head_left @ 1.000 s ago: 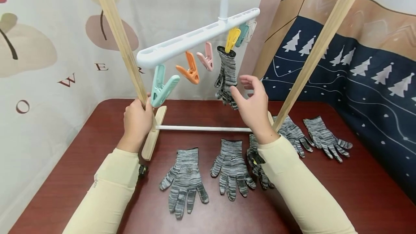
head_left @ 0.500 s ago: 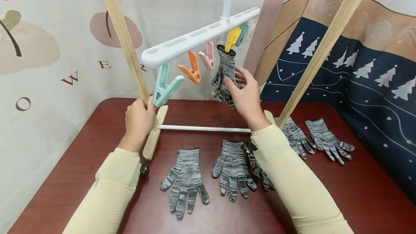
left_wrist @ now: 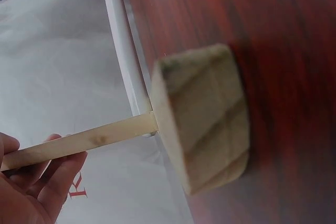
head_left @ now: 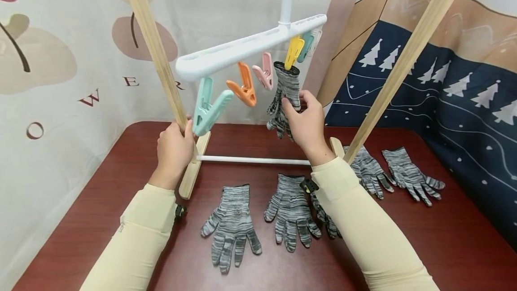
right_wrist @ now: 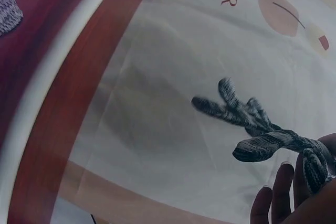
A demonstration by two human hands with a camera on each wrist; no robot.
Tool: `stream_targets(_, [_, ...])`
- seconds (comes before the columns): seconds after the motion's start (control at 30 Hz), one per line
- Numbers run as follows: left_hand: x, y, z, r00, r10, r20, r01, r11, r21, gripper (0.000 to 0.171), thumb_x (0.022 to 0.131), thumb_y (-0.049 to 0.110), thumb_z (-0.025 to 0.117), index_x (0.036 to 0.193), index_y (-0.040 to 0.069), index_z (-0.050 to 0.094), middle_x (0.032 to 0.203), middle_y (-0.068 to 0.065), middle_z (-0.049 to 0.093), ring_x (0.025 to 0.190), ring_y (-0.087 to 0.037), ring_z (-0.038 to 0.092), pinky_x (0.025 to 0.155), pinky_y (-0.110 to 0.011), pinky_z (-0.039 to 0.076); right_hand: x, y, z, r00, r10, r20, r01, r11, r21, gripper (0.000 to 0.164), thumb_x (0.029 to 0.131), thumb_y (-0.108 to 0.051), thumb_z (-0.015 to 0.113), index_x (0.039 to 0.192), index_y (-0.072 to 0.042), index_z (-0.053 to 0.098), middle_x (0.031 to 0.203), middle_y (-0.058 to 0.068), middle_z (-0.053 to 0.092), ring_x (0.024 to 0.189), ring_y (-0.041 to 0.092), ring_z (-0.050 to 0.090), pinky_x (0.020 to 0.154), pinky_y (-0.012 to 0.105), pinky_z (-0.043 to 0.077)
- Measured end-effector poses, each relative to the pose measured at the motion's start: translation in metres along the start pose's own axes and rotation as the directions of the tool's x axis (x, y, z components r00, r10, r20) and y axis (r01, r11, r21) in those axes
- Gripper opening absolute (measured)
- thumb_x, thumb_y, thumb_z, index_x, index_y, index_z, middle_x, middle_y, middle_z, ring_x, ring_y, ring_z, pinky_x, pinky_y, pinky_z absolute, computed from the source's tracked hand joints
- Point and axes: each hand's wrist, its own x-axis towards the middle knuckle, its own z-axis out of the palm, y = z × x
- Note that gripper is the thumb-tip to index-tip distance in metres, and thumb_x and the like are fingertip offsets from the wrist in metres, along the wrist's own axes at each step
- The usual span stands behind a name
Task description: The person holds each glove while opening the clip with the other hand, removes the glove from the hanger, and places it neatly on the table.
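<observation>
My left hand [head_left: 174, 151] grips the left wooden post [head_left: 155, 50] of a drying frame near its base; the left wrist view shows the fingers [left_wrist: 63, 182] curled round that post. A grey striped knit glove [head_left: 287, 85] hangs by its cuff from a yellow clothespin [head_left: 294, 53] on the white hanger [head_left: 238, 50]. With thumb in front and fingers behind, my right hand [head_left: 310, 127] pinches this glove at its side. In the right wrist view the glove's fingers [right_wrist: 257, 140] dangle beyond my hand.
More clothespins hang from the tilted hanger: mint [head_left: 210, 109], orange [head_left: 243, 86], pink [head_left: 264, 72] and others. Several striped gloves, including one in front [head_left: 233, 226] and one at the right [head_left: 409, 174], lie on the dark red table [head_left: 109, 183]. A white rod [head_left: 254, 160] crosses between the posts.
My right hand has moved left from beside the hanging glove and taken hold of it. The hanger has shifted slightly. My left hand has stayed on the post.
</observation>
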Motion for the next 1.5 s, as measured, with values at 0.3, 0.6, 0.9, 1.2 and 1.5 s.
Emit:
stream_targets(0.3, [-0.002,0.000,0.000,1.000,0.029,-0.003,-0.029,1.000,-0.005,0.049,0.107,0.041,0.040,0.117,0.003,0.069,0.098,-0.016,0.077,0.089,-0.040,0.072,0.081,-0.060,0.050,-0.014,0.001,-0.002,0.999,-0.017,0.028,0.016,0.999,0.036,0.022,0.096,-0.026,0.067,0.105,-0.006,0.065,0.089,0.011,0.066,0.076,0.018,0.061,0.066,0.027,0.049])
stream_targets(0.6, [-0.001,0.002,0.002,0.999,0.045,-0.002,-0.045,0.999,-0.024,0.045,0.107,0.040,0.040,0.130,0.009,0.064,0.107,-0.011,0.077,0.089,-0.033,0.074,0.079,-0.055,0.051,-0.026,-0.001,-0.006,0.999,-0.054,0.008,0.053,0.997,0.061,0.020,0.095,-0.022,0.067,0.105,-0.004,0.065,0.089,0.011,0.066,0.075,0.015,0.060,0.066,0.024,0.049])
stream_targets(0.9, [-0.001,0.001,0.003,0.999,0.051,-0.006,-0.051,0.998,-0.029,0.048,0.107,0.042,0.039,0.129,0.008,0.065,0.104,-0.012,0.077,0.085,-0.034,0.074,0.075,-0.053,0.051,-0.035,0.000,-0.008,0.997,-0.076,0.003,0.075,0.993,0.089,0.017,0.095,-0.019,0.067,0.100,-0.003,0.064,0.085,0.008,0.062,0.070,0.016,0.057,0.063,0.024,0.047])
stream_targets(1.2, [0.000,0.001,0.002,0.999,0.045,0.005,-0.045,0.999,-0.017,0.051,0.107,0.044,0.037,0.129,0.008,0.064,0.103,-0.012,0.077,0.084,-0.037,0.072,0.075,-0.055,0.051,-0.042,0.001,-0.008,0.998,-0.060,0.002,0.059,0.991,0.122,0.016,0.095,-0.017,0.068,0.102,-0.004,0.064,0.087,0.010,0.065,0.068,0.013,0.061,0.060,0.024,0.049])
stream_targets(1.5, [-0.001,0.000,0.002,0.999,0.047,0.005,-0.047,0.999,-0.018,0.049,0.107,0.043,0.038,0.130,0.009,0.064,0.102,-0.012,0.077,0.085,-0.037,0.073,0.076,-0.056,0.051,-0.047,0.003,-0.009,0.998,-0.057,-0.026,0.061,0.981,0.185,0.017,0.094,-0.018,0.069,0.101,-0.002,0.066,0.085,0.010,0.064,0.066,0.012,0.058,0.057,0.024,0.045])
